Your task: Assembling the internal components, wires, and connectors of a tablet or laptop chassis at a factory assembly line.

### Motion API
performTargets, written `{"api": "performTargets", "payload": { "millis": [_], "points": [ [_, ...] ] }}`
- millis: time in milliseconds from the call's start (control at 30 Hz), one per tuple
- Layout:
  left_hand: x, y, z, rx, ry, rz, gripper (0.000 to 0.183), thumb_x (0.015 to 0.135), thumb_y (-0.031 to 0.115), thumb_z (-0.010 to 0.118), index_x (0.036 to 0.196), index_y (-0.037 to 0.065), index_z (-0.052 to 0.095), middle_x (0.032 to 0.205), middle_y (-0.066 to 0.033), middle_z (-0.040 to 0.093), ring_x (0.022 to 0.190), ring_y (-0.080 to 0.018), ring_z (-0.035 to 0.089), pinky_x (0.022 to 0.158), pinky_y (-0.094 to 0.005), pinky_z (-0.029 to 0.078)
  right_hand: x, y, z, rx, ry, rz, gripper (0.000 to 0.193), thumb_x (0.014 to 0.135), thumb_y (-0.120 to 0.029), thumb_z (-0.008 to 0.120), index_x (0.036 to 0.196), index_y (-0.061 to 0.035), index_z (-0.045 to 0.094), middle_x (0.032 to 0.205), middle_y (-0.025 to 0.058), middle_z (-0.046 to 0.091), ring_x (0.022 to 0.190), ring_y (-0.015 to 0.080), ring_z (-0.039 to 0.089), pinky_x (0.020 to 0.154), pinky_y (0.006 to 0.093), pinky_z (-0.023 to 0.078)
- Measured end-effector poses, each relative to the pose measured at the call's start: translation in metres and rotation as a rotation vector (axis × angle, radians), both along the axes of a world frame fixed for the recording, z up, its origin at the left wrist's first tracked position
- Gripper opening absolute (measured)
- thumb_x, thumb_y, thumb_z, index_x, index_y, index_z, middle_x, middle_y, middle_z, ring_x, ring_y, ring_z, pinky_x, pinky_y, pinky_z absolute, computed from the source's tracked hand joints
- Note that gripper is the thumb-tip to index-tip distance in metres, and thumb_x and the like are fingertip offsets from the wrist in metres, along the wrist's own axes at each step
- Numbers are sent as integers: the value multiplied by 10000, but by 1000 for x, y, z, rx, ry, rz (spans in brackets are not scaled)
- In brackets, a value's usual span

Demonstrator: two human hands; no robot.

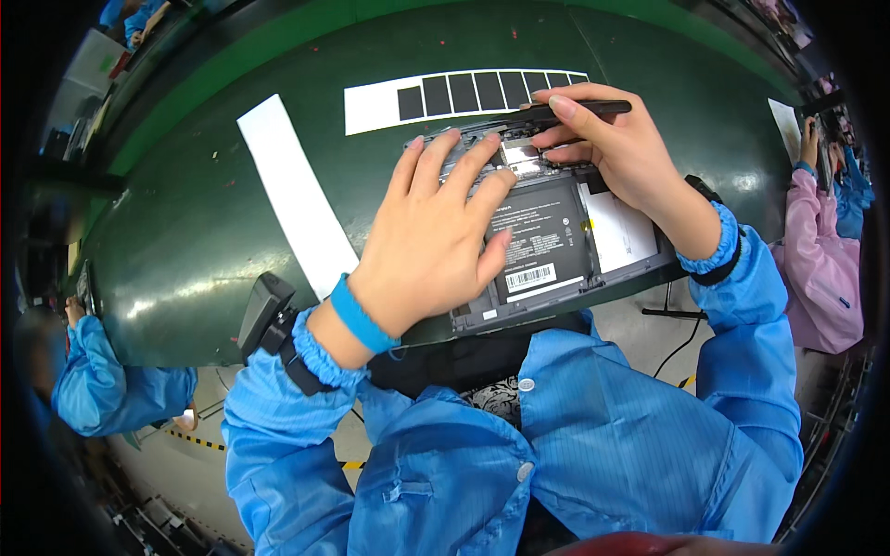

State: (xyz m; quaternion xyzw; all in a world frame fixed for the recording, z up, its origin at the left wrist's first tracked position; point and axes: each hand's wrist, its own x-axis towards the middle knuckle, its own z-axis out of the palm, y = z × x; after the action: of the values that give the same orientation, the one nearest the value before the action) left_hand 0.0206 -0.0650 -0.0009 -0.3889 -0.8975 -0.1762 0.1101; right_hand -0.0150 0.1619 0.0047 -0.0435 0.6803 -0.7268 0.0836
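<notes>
An opened electronic device, its inner side up, lies near the table's front edge, and its grey frame (612,279) shows along the near side. Inside it sits a flat black battery (542,236) with a white label. My left hand (431,218) rests over the device's left part, fingers spread and tips on its far-left area, hiding what lies beneath. Between the thumb and fingers of my right hand (612,139) is a black pen-shaped tool (607,107), held nearly level above the far edge. The right fingertips are beside a silver metal plate (524,157); whether they touch it I cannot tell.
Beyond the device lies a white strip with a row of black rectangles (462,94). A blank white strip (287,185) slants across the green table (176,250) to the left. People in blue sleeves (120,380) and a pink coat (816,259) are at the sides.
</notes>
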Motion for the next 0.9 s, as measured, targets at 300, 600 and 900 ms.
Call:
{"api": "performTargets", "payload": {
  "millis": [300, 600, 900],
  "points": [
    [52, -87, 27, 419, -29, 409, 111, 821, 70, 625, 919, 27, 652, 915, -131, 670, 864, -329, 619, 797, -397, 476, 33, -46, 39, 219, 83, 105, 281, 880, -240, 671, 1012, 8, 660, 861, 90, 674, 708, 152, 681, 590, 218, 532],
    [97, -101, -53, 290, 90, 639, 236, 876, 111, 611, 1091, 38, 675, 1175, -140, 644, 1178, -349, 551, 1007, -443, 402, 56, -147, 2, 626, 323, 310, 228, 836, -221, 677, 892, -3, 709, 789, 134, 697, 731, 204, 679, 799, 307, 510],
    [100, -100, -62, 177, 205, 609, 274, 891, 163, 598, 1136, 63, 669, 1212, -110, 629, 1184, -327, 549, 992, -464, 412, 60, -153, -17, 683, 531, 256, 224, 834, -253, 662, 879, -41, 721, 865, 116, 711, 784, 228, 680, 1116, 450, 266]
  ]
}}
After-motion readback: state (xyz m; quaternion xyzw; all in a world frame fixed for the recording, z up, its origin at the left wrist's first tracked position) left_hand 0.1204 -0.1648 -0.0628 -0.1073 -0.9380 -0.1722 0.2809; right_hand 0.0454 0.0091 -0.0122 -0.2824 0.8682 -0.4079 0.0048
